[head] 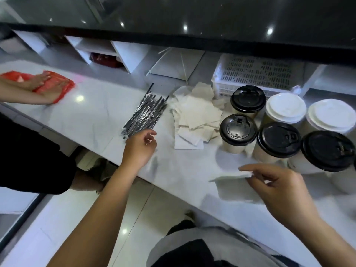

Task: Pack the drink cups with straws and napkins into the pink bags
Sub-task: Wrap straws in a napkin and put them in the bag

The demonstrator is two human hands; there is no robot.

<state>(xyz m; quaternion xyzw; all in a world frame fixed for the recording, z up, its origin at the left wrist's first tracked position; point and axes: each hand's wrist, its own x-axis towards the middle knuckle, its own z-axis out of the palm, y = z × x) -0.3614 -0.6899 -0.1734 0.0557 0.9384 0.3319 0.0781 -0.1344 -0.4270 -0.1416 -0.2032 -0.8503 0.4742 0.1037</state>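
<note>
Head view: the right hand [275, 187] pinched a napkin [231, 177] by an edge that could have slipped, and the left hand [138, 149], its fingers slack, risked scattering the straws [144, 112].

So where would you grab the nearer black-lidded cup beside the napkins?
Probably round the pale paper wall of the cup, just under the black lid, coming from the front-left. It stands upright; other cups crowd its right and back, while only flat napkins lie on its left. The lid alone might pop off.
</note>
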